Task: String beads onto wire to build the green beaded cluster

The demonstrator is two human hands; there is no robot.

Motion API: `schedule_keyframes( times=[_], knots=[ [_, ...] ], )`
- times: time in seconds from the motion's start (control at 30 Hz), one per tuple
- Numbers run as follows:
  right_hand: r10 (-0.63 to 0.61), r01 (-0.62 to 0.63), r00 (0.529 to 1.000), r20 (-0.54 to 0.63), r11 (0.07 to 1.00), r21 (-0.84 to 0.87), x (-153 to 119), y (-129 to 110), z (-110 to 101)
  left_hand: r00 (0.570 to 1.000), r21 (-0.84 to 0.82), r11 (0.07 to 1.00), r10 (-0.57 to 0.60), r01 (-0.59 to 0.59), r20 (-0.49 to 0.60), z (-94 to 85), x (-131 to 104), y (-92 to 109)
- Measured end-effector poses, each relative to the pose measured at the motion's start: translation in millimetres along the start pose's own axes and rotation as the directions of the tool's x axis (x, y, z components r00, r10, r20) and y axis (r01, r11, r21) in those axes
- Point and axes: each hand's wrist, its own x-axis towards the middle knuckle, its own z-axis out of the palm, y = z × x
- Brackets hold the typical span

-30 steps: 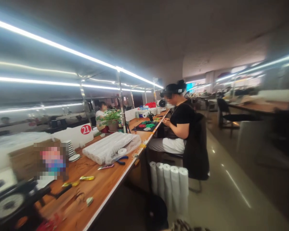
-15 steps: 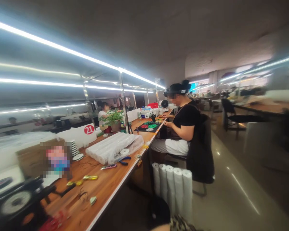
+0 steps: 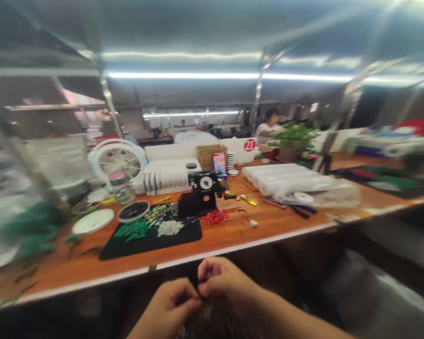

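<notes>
My left hand (image 3: pixel 173 303) and my right hand (image 3: pixel 224 282) meet in front of the table's edge, above my lap. Both have fingers and thumb pinched, fingertips nearly touching; whatever they hold is too small or hidden to make out. Beyond them a black mat (image 3: pixel 146 247) lies on the wooden table (image 3: pixel 233 240). Small green pieces (image 3: pixel 132 229), whitish pieces (image 3: pixel 170 228) and mixed-colour pieces (image 3: pixel 159 214) are heaped on it. Red pieces (image 3: pixel 214 216) lie beside its right edge. A black hand-cranked device (image 3: pixel 207 186) with a white dial stands behind.
A bowl of black pieces (image 3: pixel 133 211), a glass jar (image 3: pixel 125 190) and a white lid (image 3: pixel 93 221) are at left. Plastic-wrapped white rolls (image 3: pixel 279 176), pliers (image 3: pixel 304 209) and a potted plant (image 3: pixel 295 136) stand rightward. Metal posts (image 3: pixel 257 96) rise from the table. A person (image 3: pixel 266 129) sits across.
My view has swung left from the neighbouring worker and the aisle to the table straight ahead. Both my hands now show at the bottom; the mat with its coloured heaps has come into view.
</notes>
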Motion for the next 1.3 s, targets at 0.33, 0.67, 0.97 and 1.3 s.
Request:
schedule_keyframes(
  times=[0.33,0.67,0.97,1.3],
  knots=[
    [-0.465,0.210,0.882,0.074,0.249,-0.945,57,-69,-19,0.994,-0.480,0.877,-0.071,0.024,-0.081,-17.5,5,-7],
    [-0.301,0.107,0.920,0.250,-0.420,-0.901,136,-70,-27,0.963,-0.530,0.846,-0.089,-0.061,-0.254,-31.9,1,-13],
    [-0.259,0.160,0.921,0.292,-0.432,-0.888,139,-73,-26,0.956,-0.514,0.855,-0.093,-0.067,-0.279,-40.3,4,-21],
    [-0.560,0.467,0.818,0.130,0.515,-0.719,74,-67,21,0.932,-0.387,0.911,-0.006,-0.145,-0.363,-67.8,36,13]
  ],
)
